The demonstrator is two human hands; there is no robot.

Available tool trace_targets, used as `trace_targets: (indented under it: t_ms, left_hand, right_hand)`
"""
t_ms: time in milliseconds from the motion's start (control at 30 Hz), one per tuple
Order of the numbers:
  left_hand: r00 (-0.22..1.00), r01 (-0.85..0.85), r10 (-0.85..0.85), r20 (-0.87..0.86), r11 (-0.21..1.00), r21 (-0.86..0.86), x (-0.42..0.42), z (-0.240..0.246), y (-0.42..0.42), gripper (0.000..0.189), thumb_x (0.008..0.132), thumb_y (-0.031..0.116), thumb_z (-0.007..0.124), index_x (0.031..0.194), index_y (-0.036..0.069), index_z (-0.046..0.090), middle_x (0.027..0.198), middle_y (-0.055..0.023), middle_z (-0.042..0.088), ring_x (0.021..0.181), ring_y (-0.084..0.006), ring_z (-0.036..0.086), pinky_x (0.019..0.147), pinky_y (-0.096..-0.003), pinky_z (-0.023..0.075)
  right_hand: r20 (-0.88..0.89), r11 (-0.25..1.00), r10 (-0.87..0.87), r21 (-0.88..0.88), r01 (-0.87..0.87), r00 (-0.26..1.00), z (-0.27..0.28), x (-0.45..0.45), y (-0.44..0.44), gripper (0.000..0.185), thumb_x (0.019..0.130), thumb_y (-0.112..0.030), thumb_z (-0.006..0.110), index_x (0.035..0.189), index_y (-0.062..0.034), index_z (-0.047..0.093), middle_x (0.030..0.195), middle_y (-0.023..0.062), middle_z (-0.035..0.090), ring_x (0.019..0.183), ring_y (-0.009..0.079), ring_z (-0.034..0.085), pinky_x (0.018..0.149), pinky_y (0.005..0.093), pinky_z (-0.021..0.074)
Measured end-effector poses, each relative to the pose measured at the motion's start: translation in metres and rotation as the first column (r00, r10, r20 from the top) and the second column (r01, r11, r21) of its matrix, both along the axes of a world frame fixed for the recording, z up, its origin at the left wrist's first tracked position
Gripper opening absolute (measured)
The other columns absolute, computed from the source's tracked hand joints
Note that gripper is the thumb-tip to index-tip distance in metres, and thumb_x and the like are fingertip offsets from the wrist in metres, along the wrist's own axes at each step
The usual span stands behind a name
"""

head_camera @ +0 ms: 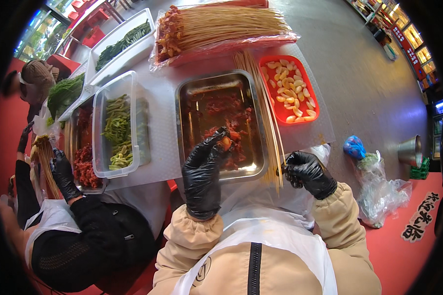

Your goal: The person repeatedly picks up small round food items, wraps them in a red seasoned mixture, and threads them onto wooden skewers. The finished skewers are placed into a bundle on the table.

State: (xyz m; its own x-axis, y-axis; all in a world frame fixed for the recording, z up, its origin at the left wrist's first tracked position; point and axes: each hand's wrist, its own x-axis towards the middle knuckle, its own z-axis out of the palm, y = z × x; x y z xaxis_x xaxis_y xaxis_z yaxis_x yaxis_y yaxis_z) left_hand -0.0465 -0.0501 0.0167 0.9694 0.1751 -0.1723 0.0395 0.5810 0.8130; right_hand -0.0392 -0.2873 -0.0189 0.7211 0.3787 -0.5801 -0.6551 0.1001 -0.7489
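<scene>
Over a steel tray (259,162) of red marinated meat (236,129), my left hand (205,177) in a black glove pinches an orange-coated clove-like piece (226,143) with some meat. The tray's floor shows under a thin layer of reddish liquid. Long bamboo skewers (260,99) lie along the tray's right rim, their near ends past the table edge. At those ends, my gloved right hand (308,174) has its fingers closed around the tip of one skewer. Just right of the skewers sits a red plastic tub (315,118) of pale peeled garlic cloves (291,88).
Loaded skewers (225,22) fill a plastic-lined tray at the back. Left stand a clear bin (114,175) of green pickled vegetables and a white bin (92,73) of green beans. A co-worker (92,236) holds skewers at far left. Plastic bags (380,195) lie at right.
</scene>
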Motion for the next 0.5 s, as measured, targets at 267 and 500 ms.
trace_targets:
  t_ms: [267, 500]
  left_hand:
    - [0.999, -0.016, 0.015, -0.034, 1.0, -0.013, 0.001, 0.002, 0.002, 0.025, 0.08, 0.001, 0.06, 0.105, 0.0, 0.059, 0.103, -0.0087, 0.061, 0.09, -0.0149, 0.058, 0.08, -0.0261, 0.0477]
    - [0.999, 0.025, -0.024, -0.022, 0.999, 0.026, 0.002, -0.008, 0.002, 0.022, 0.083, 0.004, 0.056, 0.106, 0.001, 0.058, 0.108, -0.0113, 0.058, 0.098, -0.0187, 0.056, 0.087, -0.0315, 0.0466]
  right_hand:
    - [0.072, 0.935, 0.19, -0.319, -0.158, 0.979, 0.009, 0.01, 0.001, 0.012, 0.078, -0.015, 0.062, 0.081, -0.005, 0.055, 0.061, 0.0014, 0.054, 0.046, 0.0082, 0.05, 0.042, 0.0208, 0.0417]
    - [0.119, 0.986, 0.147, -0.093, -0.136, 0.982, 0.015, -0.021, 0.001, 0.015, 0.078, -0.006, 0.064, 0.074, -0.0044, 0.05, 0.063, 0.0032, 0.056, 0.052, 0.0107, 0.056, 0.047, 0.0224, 0.0453]
